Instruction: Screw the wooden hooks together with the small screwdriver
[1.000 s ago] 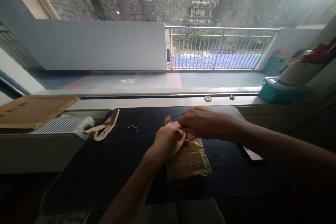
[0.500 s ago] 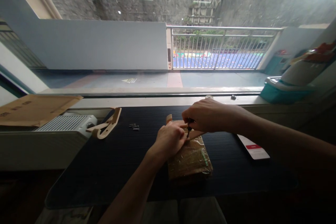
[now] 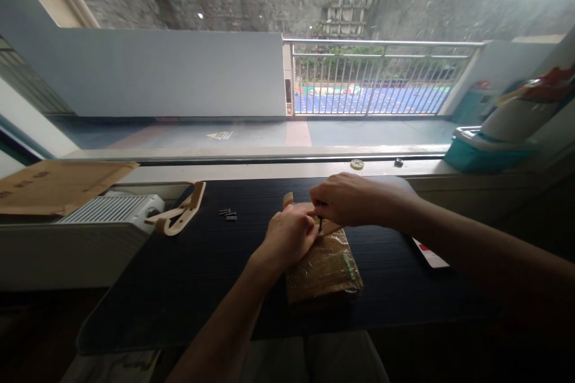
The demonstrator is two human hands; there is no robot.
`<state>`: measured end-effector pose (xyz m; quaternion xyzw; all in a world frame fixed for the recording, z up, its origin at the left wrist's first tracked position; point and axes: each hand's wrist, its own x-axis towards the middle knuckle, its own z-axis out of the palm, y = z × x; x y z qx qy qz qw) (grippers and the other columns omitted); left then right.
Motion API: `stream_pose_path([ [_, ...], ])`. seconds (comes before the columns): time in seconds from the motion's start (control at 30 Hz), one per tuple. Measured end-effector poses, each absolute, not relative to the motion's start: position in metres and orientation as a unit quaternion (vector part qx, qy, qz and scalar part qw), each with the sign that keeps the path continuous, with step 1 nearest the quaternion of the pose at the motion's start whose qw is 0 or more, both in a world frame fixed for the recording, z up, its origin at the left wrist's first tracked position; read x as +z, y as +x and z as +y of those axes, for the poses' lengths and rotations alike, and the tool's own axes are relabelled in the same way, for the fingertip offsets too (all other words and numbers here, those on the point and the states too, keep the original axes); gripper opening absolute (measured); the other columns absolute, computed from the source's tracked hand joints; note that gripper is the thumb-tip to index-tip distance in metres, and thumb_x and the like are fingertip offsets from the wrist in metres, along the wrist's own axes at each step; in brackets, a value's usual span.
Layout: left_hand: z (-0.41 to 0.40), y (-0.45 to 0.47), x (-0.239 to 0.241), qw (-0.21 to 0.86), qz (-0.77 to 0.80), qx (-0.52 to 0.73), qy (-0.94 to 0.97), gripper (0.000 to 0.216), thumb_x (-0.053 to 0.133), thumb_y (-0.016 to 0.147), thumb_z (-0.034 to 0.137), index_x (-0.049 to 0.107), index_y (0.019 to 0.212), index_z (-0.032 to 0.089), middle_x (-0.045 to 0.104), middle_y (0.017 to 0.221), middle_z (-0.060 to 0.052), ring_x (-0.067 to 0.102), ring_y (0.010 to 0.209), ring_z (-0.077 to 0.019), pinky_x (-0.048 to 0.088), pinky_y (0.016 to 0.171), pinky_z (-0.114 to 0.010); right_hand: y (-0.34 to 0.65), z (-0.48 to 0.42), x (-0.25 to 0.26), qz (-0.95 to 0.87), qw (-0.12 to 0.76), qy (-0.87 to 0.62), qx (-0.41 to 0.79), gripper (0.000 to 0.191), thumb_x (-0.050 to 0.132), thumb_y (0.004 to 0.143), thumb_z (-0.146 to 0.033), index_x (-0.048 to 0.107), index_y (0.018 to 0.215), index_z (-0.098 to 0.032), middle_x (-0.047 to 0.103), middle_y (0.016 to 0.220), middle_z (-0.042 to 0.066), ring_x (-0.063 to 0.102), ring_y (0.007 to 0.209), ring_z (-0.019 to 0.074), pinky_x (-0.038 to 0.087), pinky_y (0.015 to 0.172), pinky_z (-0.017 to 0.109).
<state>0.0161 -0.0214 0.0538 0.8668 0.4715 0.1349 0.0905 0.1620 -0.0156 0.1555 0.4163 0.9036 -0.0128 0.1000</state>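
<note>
Nearest, on the dark surface (image 3: 202, 287), a tape-wrapped package (image 3: 321, 269) is set down, its wrapping caught by the light. Just past it, a wooden piece (image 3: 330, 228) is pinned over the package's far end: pressed and gripped there by the left hand (image 3: 290, 232), fingers curled in tight. And the right hand (image 3: 339, 198)? Clenched, with a slim dark tool (image 3: 320, 225) grasped upright, its lower end brought down onto the wood right beside the left hand! The tool's top is hidden by the fingers.

Out to the right, a white card (image 3: 433, 255) is partly covered by the right forearm. Over to the left, a few screws (image 3: 230, 216) are scattered, well apart from both hands, and farther left a curved wooden frame (image 3: 196, 198) is laid at the surface's edge, near a white radiator (image 3: 112, 208).

Beyond, on the windowsill (image 3: 269, 172), a small ring (image 3: 357, 164) is seen, then a teal box (image 3: 471, 152). Farthest, through the glass, a blue ground (image 3: 377, 99) is glimpsed behind a metal railing (image 3: 381, 43).
</note>
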Motion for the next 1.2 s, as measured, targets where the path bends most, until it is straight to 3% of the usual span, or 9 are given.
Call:
stream_pose_path([
  [0.17, -0.020, 0.015, 0.050, 0.093, 0.474, 0.116, 0.868, 0.026, 0.053, 0.083, 0.030, 0.066, 0.063, 0.019, 0.067, 0.086, -0.003, 0.059, 0.083, -0.0164, 0.044, 0.075, -0.027, 0.164, -0.014, 0.159, 0.910, 0.083, 0.407, -0.012, 0.019, 0.051, 0.083, -0.023, 0.069, 0.085, -0.017, 0.067, 0.075, 0.005, 0.052, 0.063, 0.0131, 0.027, 0.052, 0.026],
  [0.43, -0.019, 0.015, 0.045, 0.073, 0.467, 0.143, 0.870, 0.023, 0.052, 0.084, 0.030, 0.067, 0.069, 0.021, 0.065, 0.098, -0.001, 0.058, 0.084, -0.0158, 0.042, 0.068, -0.025, 0.158, -0.016, 0.161, 0.906, 0.122, 0.403, -0.030, 0.018, 0.048, 0.083, -0.011, 0.066, 0.078, -0.014, 0.066, 0.076, 0.004, 0.052, 0.064, 0.0112, 0.031, 0.055, 0.024],
  [0.87, -0.019, 0.016, 0.049, 0.072, 0.487, 0.106, 0.864, 0.027, 0.052, 0.083, 0.034, 0.067, 0.065, 0.021, 0.066, 0.091, -0.003, 0.059, 0.086, -0.0170, 0.044, 0.075, -0.027, 0.163, -0.014, 0.159, 0.897, 0.106, 0.428, 0.012, 0.020, 0.050, 0.083, -0.024, 0.069, 0.084, -0.016, 0.069, 0.078, 0.007, 0.056, 0.063, 0.0145, 0.029, 0.053, 0.026],
  [1.0, -0.018, 0.016, 0.050, 0.087, 0.479, 0.107, 0.867, 0.026, 0.053, 0.083, 0.033, 0.067, 0.065, 0.021, 0.067, 0.089, -0.003, 0.059, 0.087, -0.0167, 0.045, 0.078, -0.027, 0.165, -0.017, 0.163, 0.909, 0.106, 0.402, 0.007, 0.017, 0.052, 0.079, -0.015, 0.069, 0.080, -0.017, 0.068, 0.076, 0.006, 0.056, 0.066, 0.0145, 0.029, 0.054, 0.026],
  [1.2, -0.019, 0.015, 0.050, 0.087, 0.463, 0.126, 0.873, 0.027, 0.053, 0.083, 0.030, 0.065, 0.061, 0.020, 0.067, 0.096, -0.001, 0.059, 0.085, -0.0155, 0.044, 0.071, -0.025, 0.160, -0.017, 0.160, 0.905, 0.129, 0.404, -0.005, 0.019, 0.048, 0.085, -0.015, 0.066, 0.079, -0.014, 0.067, 0.077, 0.006, 0.054, 0.065, 0.0130, 0.029, 0.053, 0.025],
])
